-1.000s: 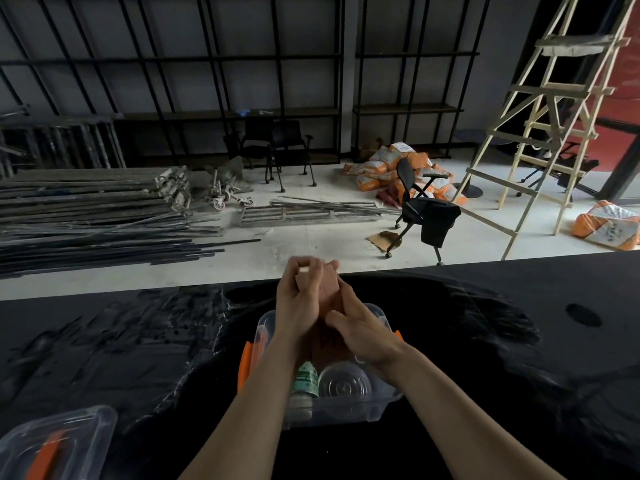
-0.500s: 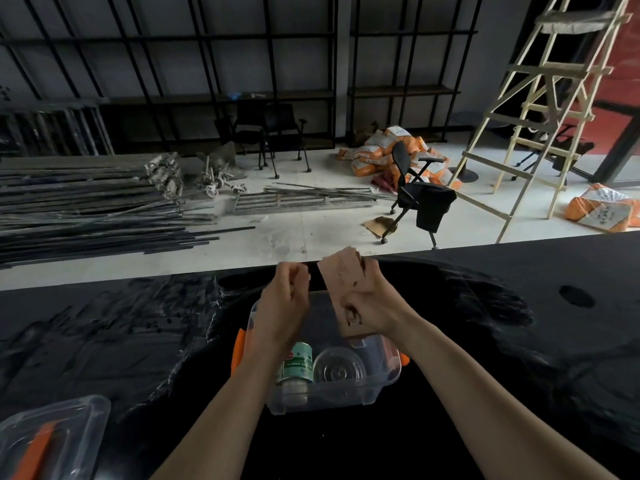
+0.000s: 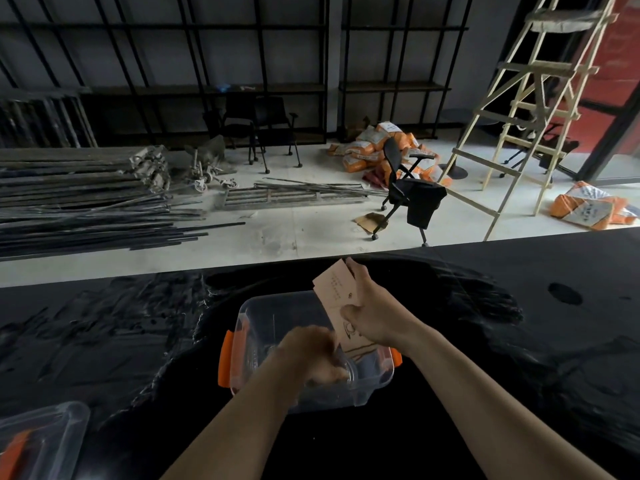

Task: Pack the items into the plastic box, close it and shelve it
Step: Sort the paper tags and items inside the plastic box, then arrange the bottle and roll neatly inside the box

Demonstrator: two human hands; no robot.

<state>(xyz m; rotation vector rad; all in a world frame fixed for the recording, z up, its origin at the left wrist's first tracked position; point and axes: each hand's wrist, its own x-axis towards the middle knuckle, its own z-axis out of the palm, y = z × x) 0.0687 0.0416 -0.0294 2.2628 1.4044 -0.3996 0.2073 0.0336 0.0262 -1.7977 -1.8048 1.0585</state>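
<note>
A clear plastic box with orange latches stands on the black table in front of me. My right hand holds a tan paper bag upright over the box's right half, the bag's lower end reaching into the box. My left hand is blurred and low inside the box, over the items at its near side; whether it grips anything cannot be told. The green-labelled bottle and round clear lid seen earlier in the box are hidden behind that hand.
The box's clear lid with an orange latch lies at the table's near left corner. Beyond the table's far edge is a floor with metal bars, a black office chair, a wooden ladder and dark shelving.
My left hand has let go of the bag and dropped down into the box. My right hand keeps the bag, now lowered toward the box's right side.
</note>
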